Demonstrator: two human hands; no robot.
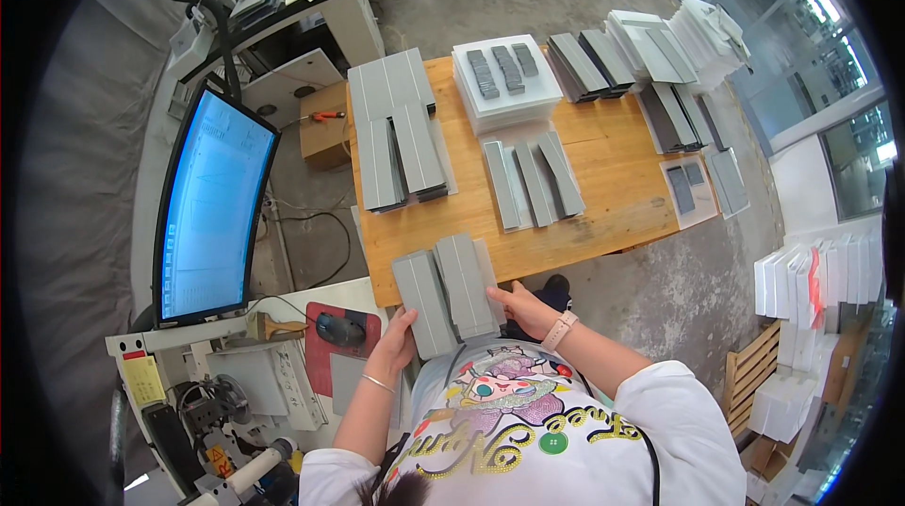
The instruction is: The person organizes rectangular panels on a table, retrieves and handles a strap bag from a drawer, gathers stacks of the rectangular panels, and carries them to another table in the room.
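In front of my body are two stacks of long grey strips, a left stack (422, 306) and a right stack (464, 282), side by side. A pale thin sheet (488, 266) shows under the right one. At the left side my left hand (396, 338) is closed on the edge of the load. My right hand (524, 310) grips its right edge, thumb toward the strips. The fingers beneath are hidden. The far end of the stacks reaches over the near edge of the wooden table (613, 167).
More grey strip stacks (396, 157) and three shorter ones (535, 181) lie on the table. Behind them stands a white sheet pile (509, 110) with small dark pieces. A monitor (215, 214), mouse (339, 329) and brush (273, 326) are at left; white boxes (787, 402) at right.
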